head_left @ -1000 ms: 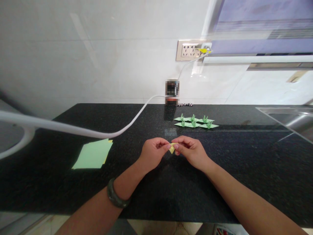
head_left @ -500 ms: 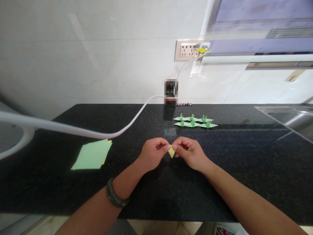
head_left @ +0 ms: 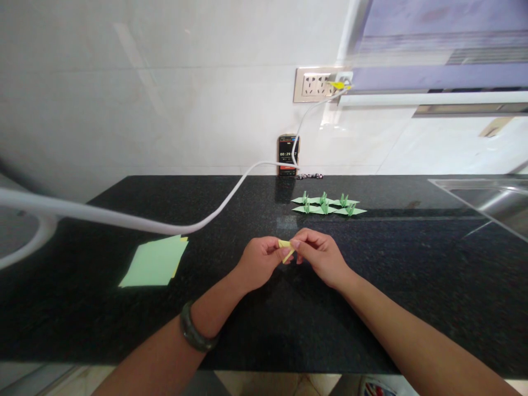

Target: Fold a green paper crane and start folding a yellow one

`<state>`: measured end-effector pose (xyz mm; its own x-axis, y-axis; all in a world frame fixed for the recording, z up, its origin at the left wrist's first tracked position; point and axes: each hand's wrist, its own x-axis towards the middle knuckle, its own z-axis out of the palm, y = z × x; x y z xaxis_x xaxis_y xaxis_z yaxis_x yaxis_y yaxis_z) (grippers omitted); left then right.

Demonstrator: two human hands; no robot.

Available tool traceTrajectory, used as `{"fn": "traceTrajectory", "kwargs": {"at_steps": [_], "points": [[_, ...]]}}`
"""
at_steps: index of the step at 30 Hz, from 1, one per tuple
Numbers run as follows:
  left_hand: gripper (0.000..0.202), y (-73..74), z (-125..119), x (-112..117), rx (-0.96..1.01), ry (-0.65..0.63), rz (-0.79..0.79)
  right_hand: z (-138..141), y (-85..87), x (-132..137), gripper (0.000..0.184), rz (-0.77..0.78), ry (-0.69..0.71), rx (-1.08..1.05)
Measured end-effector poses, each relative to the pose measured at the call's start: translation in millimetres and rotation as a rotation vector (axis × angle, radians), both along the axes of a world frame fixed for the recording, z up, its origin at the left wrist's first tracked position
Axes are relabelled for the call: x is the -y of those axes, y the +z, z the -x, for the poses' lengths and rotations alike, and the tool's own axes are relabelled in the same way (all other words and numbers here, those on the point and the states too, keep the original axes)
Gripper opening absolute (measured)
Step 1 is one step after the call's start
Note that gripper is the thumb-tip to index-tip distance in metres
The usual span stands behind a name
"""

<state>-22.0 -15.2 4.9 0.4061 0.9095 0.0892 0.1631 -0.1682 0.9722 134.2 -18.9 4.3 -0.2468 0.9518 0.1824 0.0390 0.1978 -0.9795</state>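
A small folded piece of yellow paper is pinched between my two hands just above the dark counter. My left hand grips its left side between thumb and fingers. With thumb and fingertips closed, my right hand holds the upper right edge. Fingers cover much of the paper, so its full fold is hidden. Beyond my hands, several green origami cranes stand in two rows. To the left lies a stack of green paper sheets, with yellow edges showing beneath.
A phone showing a timer leans on the tiled wall. Its white cable runs across the left side and also up toward the wall socket. A metal sink is set into the counter at right.
The yellow paper has turned in my fingers, from a downward-pointing shape to a slanted one. My left hand has shifted slightly right and down; the cranes and the sheet stack stay put.
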Motion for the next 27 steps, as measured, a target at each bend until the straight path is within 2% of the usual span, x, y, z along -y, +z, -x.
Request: {"fn": "traceTrajectory", "kwargs": {"at_steps": [3,8,12,19,22,27], "points": [[0.031,-0.3,0.4,1.1,-0.081,0.004,-0.037,1.1,-1.4,0.5,0.016,-0.012,0.034,0.020],[0.033,-2.2,-0.1,3.6,-0.224,0.046,-0.103,-0.8,-5.5,1.5,0.017,-0.179,-0.032,0.141],[0.032,-1.2,-0.3,4.0,-0.249,0.057,-0.148,-1.8,-4.8,1.9,0.019,-0.198,-0.049,0.156],[0.029,0.4,1.1,0.4,-0.094,0.042,-0.056,-2.6,-4.1,-3.3,0.022,-0.028,0.006,0.085],[0.029,-0.1,1.8,-1.3,-0.058,0.070,-0.003,-3.8,-4.9,-4.1,0.022,-0.041,-0.031,0.108],[0.028,0.5,-0.3,-0.6,-0.042,0.087,0.000,-4.4,-2.9,-2.7,0.021,-0.111,-0.071,0.143]]}}
